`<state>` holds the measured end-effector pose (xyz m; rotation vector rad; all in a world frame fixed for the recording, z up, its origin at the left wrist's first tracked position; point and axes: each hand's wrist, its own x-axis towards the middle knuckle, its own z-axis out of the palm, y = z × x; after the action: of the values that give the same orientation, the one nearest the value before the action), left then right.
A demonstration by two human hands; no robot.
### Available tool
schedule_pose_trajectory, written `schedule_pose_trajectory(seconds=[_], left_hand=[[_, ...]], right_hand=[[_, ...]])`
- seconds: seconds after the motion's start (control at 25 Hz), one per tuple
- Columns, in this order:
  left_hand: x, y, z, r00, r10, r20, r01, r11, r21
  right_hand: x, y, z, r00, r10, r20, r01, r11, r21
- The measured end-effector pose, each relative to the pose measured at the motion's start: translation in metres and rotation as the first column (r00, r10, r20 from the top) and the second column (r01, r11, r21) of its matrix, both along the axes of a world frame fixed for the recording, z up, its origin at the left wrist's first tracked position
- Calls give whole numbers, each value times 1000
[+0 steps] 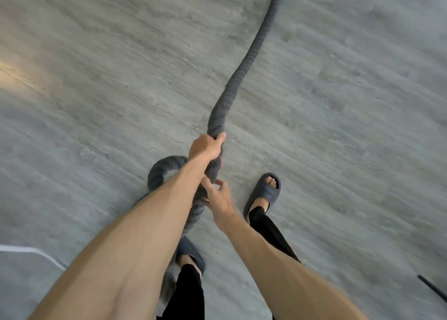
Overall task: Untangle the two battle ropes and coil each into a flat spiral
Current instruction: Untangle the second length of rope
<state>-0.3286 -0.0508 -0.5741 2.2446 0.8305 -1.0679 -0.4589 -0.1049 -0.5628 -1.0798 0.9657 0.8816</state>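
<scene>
head view looking down: thick grey battle rope (242, 68) runs from the top edge of frame down the middle to the hands, long axis pretty much away from the person. left hand (205, 148) is wrapped tight around it, fingers closed. right hand (219, 198) sits just below, fingers loose and spread, only the tips touching the rope. below that it curls into a loop (157, 174) on the grey floor (96, 77). dark slides (264, 194) on both feet.

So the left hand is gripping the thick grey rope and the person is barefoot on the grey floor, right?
Not barefoot: the head view shows dark slide sandals on the feet. The left hand does grip the thick grey rope over the grey floor.
</scene>
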Motion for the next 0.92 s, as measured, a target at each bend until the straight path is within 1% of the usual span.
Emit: schedule_pose_trajectory(seconds=[0.12, 0.16, 0.2, 0.28, 0.32, 0.36, 0.4, 0.44, 0.52, 0.56, 0.6, 0.64, 0.68, 0.72, 0.8, 0.84, 0.88, 0.92], left_hand=[[1, 20, 1, 995, 98, -26, -101, 963, -251], [-6, 28, 3, 996, 86, -17, -87, 945, -315], [-14, 36, 5, 998, 59, 0, -55, 931, -362], [-33, 62, 9, 997, 6, 81, 28, 913, -408], [-42, 80, 11, 988, -68, 142, 120, 910, -396], [-54, 101, 14, 955, -194, 226, 264, 902, -340], [-65, 119, 22, 896, -338, 289, 411, 878, -246], [-77, 130, 31, 816, -470, 337, 542, 824, -164], [-100, 132, 48, 604, -699, 382, 764, 644, -30], [-113, 124, 64, 513, -757, 405, 826, 563, 5], [-126, 114, 77, 473, -773, 424, 853, 521, -1], [-139, 105, 91, 472, -771, 428, 863, 504, -44], [-150, 100, 103, 496, -769, 402, 858, 505, -94], [-160, 100, 106, 519, -780, 348, 852, 504, -142], [-177, 105, 111, 487, -848, 208, 868, 444, -221], [-183, 104, 113, 485, -860, 156, 860, 437, -264], [-188, 99, 114, 519, -844, 138, 833, 462, -304], [-190, 90, 117, 594, -792, 141, 779, 524, -344]], right_hand=[[-14, 50, 20, 984, -153, 89, 159, 985, -61], [-19, 63, 27, 967, -226, 117, 235, 970, -68], [-20, 72, 32, 933, -338, 124, 344, 938, -39], [-20, 77, 35, 812, -580, 68, 577, 814, 66], [-21, 73, 36, 755, -655, 45, 651, 755, 74], [-25, 69, 39, 720, -692, 42, 690, 721, 55], [-30, 63, 41, 718, -694, 49, 694, 720, 18], [-36, 56, 44, 736, -675, 61, 677, 736, -15], [-47, 41, 49, 756, -650, 82, 653, 758, -11], [-53, 31, 52, 772, -630, 85, 632, 775, 4], [-58, 20, 57, 806, -585, 88, 586, 810, 22], [-60, 5, 59, 842, -531, 91, 529, 847, 43], [-62, -10, 59, 869, -485, 98, 480, 875, 66], [-63, -25, 59, 887, -451, 101, 444, 892, 91], [-67, -45, 56, 902, -420, 101, 409, 906, 107], [-70, -48, 56, 886, -449, 117, 437, 892, 118], [-75, -51, 51, 847, -517, 126, 498, 853, 154], [-81, -52, 47, 792, -597, 129, 567, 797, 207]])
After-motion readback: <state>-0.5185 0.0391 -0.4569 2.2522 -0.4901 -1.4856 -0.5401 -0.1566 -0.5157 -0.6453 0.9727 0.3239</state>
